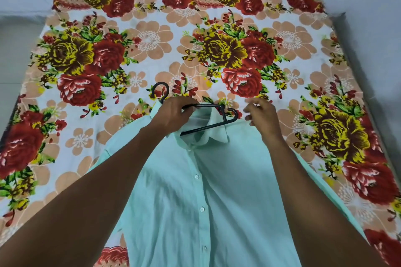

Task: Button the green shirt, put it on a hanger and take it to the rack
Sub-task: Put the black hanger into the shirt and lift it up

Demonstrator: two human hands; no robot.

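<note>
You stand at the foot of a bed (26, 84) spread with a floral sheet (152, 39), pale floor (13, 50) along its left edge and grey floor along its right. The shirt (199, 201) lies flat on the sheet just before you, buttoned down the front, collar pointing away. Your left hand (173, 112) has its fingers curled round the top bar of the hanger (208, 123) at the collar; the hook sticks out past the hand to the left, and one shoulder arm pokes out of the neck opening to the right. Your right hand (260, 115) hovers just beside that end, fingers loosely spread and holding nothing. Beyond the collar the sheet runs open to its red border at the far end, with bare sheet on both sides of the shirt.
</note>
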